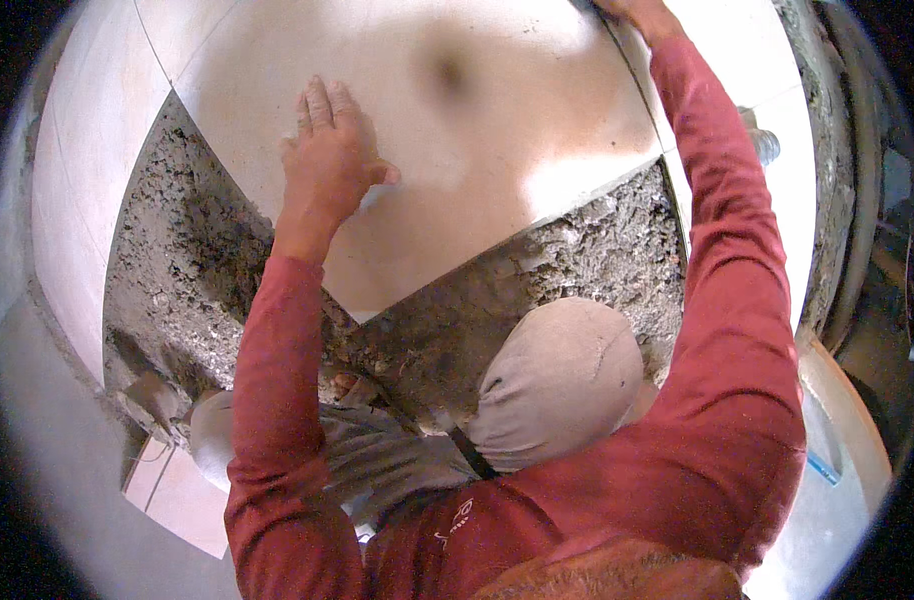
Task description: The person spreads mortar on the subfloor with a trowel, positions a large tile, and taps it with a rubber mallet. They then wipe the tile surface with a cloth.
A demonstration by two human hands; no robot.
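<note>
My left hand (332, 150) lies on a large beige floor tile (477, 130), fingers spread and pointing away from me. My right hand (637, 15) reaches to the far right edge of this tile at the top of the view; its fingers are mostly cut off or unclear, so what they hold cannot be made out. The tile's near corner points toward my knee, over rough grey mortar (587, 240). A dark blurred spot shows on the tile's surface.
Adjoining tiles (87, 200) lie at left and right. A small grey object (762, 140) is partly hidden behind my right arm. A rough ledge (827, 200) runs along the far right, with a blue strip (822, 465) lower down. Pale tile pieces (177, 490) are at lower left.
</note>
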